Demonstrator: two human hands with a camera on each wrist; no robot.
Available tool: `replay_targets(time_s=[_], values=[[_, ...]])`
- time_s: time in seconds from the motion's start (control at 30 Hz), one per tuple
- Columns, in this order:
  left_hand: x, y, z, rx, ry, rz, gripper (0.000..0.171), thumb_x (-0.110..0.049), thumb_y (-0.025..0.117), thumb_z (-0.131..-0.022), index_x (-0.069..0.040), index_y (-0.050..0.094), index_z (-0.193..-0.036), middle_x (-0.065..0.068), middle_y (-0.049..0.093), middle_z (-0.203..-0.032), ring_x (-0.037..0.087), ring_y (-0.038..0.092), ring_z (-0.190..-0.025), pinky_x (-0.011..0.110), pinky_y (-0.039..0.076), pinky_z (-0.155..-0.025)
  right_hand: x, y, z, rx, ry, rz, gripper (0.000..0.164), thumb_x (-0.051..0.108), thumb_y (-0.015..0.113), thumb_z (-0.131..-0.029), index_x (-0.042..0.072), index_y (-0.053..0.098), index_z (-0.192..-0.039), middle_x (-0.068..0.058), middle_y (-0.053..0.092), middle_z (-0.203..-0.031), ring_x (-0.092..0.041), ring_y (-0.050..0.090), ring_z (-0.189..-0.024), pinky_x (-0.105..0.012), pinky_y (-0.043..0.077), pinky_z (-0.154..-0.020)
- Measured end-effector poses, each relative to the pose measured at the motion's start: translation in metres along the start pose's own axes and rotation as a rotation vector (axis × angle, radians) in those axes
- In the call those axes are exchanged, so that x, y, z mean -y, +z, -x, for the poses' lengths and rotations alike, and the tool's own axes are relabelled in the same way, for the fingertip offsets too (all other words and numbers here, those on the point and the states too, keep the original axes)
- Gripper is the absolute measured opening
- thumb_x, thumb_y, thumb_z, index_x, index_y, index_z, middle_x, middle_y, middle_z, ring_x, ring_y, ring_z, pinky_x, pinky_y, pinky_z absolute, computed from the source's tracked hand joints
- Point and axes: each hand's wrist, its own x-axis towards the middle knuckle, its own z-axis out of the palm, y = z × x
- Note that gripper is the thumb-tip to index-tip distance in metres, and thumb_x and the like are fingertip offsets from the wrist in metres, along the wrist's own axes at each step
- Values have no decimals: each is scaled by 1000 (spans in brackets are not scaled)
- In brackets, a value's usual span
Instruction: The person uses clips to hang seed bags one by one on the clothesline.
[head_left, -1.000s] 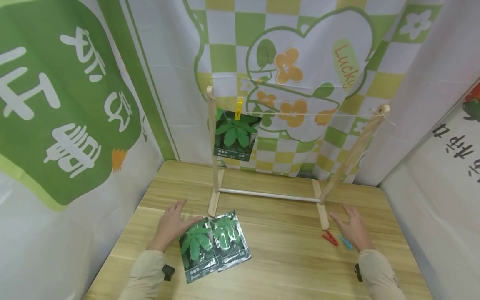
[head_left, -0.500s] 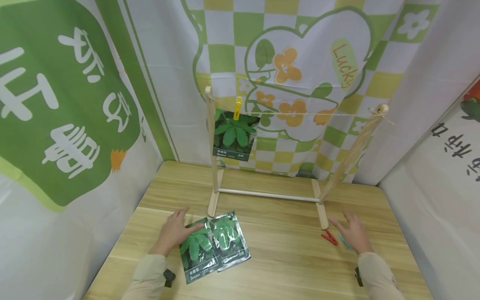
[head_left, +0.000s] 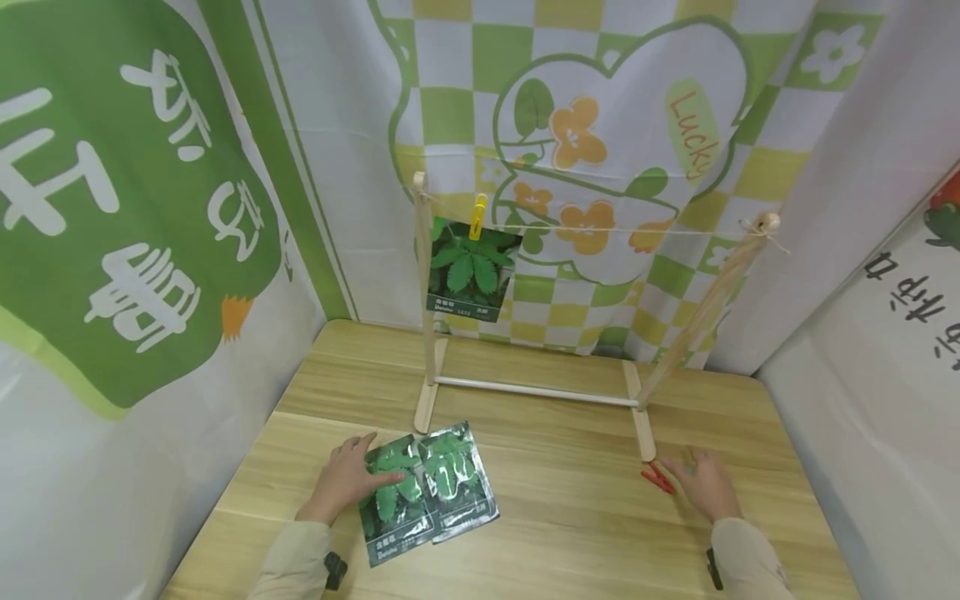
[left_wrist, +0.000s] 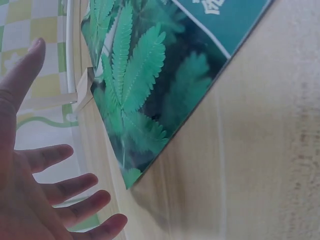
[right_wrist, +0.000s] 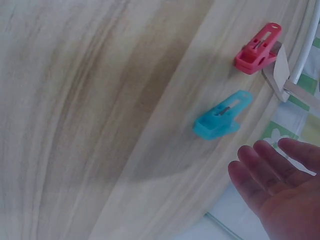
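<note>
Two glossy seed packets with green leaf pictures lie side by side on the table, the left packet [head_left: 397, 500] slightly overlapping the right packet [head_left: 459, 483]. My left hand [head_left: 347, 483] hovers at the left packet's upper left edge, thumb over its picture, fingers spread and holding nothing in the left wrist view. On the other side, my right hand [head_left: 705, 485] is over a blue clothespin [right_wrist: 222, 116], mostly hidden by it in the head view. Its fingers are loosely extended. A red clothespin [head_left: 657, 478] lies just left of that hand.
A wooden rack [head_left: 690, 321] stands at the back with a string [head_left: 622, 229] between its posts. From the string hangs another seed packet [head_left: 472, 279] under a yellow clothespin [head_left: 477, 218]. Printed curtains [head_left: 345, 167] enclose the table [head_left: 562, 517].
My right hand has moved down and slightly left, covering the blue clothespin in the head view. The left hand has lowered a little beside the left packet. Packets and rack stay put.
</note>
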Motion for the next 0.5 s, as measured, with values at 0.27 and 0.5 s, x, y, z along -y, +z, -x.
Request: replay_targets(time_s=[0.27,0.5], values=[[4,2,7,41,-10,-24,103,-57,80,-70,3,40,-144,35,46,-134,51,46,-120,66,45,-93,-2,5,1,-37,-10,63,81,49,51,-98,-20,35,-137,-45,38,-137,-60,38,-126,-67,34,-105],[7,3,9,54,-20,-46,103,-57,82,-68,3,42,-142,34,48,-133,51,47,-119,68,46,-89,-5,9,-1,-49,26,80,77,41,58,-95,-22,38,-134,-45,42,-133,-59,44,-121,-64,40,-101]])
